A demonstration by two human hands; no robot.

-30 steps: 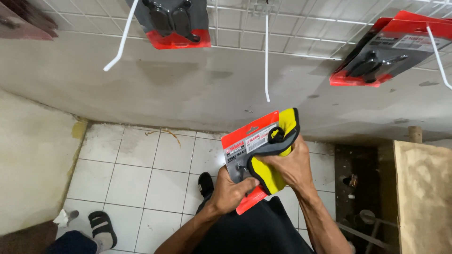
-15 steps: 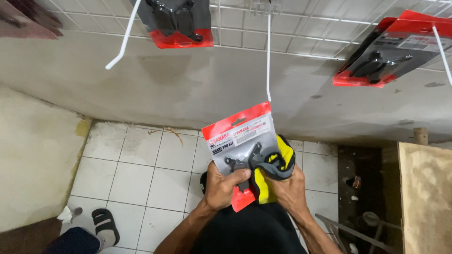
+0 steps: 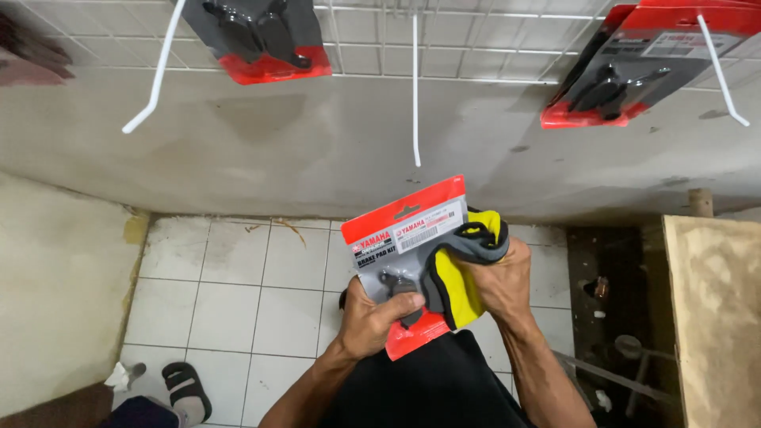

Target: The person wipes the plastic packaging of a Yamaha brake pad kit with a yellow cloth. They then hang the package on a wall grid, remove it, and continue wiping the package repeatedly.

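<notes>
So from my feed, closest to the camera is my left hand [image 3: 371, 321], fingers wrapped around the bottom edge of a carded pack [image 3: 406, 265], thumb pressed across the front. The pack is a red card with a grey middle and a clear blister holding dark parts, tilted, held up in front of my chest over the tiled floor [image 3: 230, 277]. My right hand [image 3: 501, 284] has its fingers bunched on a yellow and grey cloth [image 3: 460, 265] pushed against the pack's right side. The cloth covers that edge, so I can't make out the parts properly. Further up, a white wire hook [image 3: 414, 87] sticks out just above the pack, and two similar packs [image 3: 265, 40] hang cropped at the top.
</notes>
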